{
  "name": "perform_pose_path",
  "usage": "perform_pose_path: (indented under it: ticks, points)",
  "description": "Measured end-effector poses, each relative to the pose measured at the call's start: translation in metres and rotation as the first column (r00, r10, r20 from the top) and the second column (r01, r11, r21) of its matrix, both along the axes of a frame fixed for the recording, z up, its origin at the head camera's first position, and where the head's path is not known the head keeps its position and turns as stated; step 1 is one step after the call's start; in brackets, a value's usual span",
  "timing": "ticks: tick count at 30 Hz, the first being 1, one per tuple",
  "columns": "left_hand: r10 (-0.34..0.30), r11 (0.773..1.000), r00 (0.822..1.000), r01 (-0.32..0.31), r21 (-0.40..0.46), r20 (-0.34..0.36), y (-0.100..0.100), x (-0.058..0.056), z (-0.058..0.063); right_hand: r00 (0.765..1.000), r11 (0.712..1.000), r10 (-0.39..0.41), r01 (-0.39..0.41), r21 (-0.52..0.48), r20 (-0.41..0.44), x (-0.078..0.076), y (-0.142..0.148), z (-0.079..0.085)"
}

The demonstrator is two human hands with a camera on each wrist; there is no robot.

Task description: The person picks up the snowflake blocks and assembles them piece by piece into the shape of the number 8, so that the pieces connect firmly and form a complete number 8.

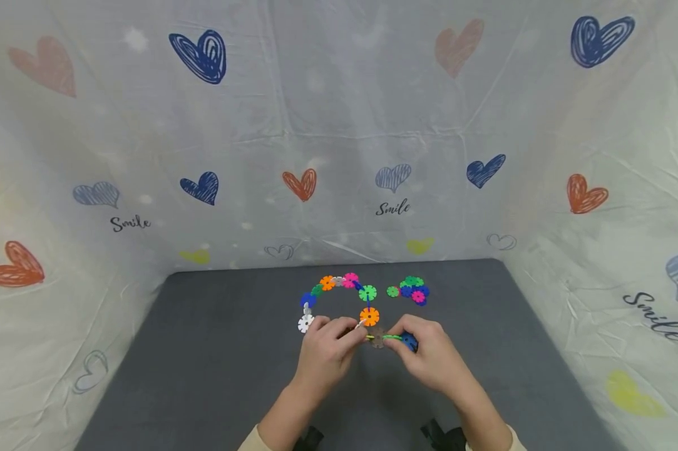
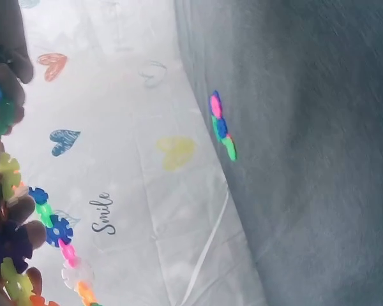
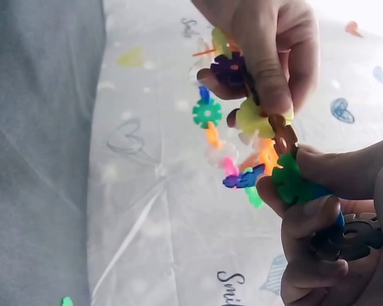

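The left hand [image 1: 328, 351] pinches a yellow disc [image 3: 252, 120], the right hand [image 1: 433, 357] a green disc [image 3: 290, 182], a brown disc [image 3: 284, 135] between. Writing [image 1: 393, 207] on the far cloth [image 1: 339, 94] reads "Smile".

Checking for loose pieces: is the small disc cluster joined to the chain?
Separate: bare table shows between the cluster and the chain.

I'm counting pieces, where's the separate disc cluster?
In the head view, the disc cluster lies on the table, right of the disc chain and beyond the right hand.
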State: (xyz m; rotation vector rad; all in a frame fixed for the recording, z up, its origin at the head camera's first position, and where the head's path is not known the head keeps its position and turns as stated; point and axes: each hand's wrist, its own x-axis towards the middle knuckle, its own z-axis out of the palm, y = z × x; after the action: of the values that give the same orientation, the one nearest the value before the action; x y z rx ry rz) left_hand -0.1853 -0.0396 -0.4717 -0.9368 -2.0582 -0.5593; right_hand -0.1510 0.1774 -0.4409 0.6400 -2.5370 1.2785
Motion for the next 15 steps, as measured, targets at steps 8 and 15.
perform_pose_path:
  ticks: [8,15]
  points:
    - [0.196,0.972,0.962,-0.165,-0.167,0.191,0.001,0.001,-0.017,0.966,0.998,0.021,-0.034,0.046,0.256,-0.024,0.002,-0.028]
    - [0.424,0.897,0.854,-0.350,-0.270,0.303,0.003,-0.007,-0.062,0.923,1.000,0.007,-0.004,-0.009,0.384,-0.051,0.011,-0.089]
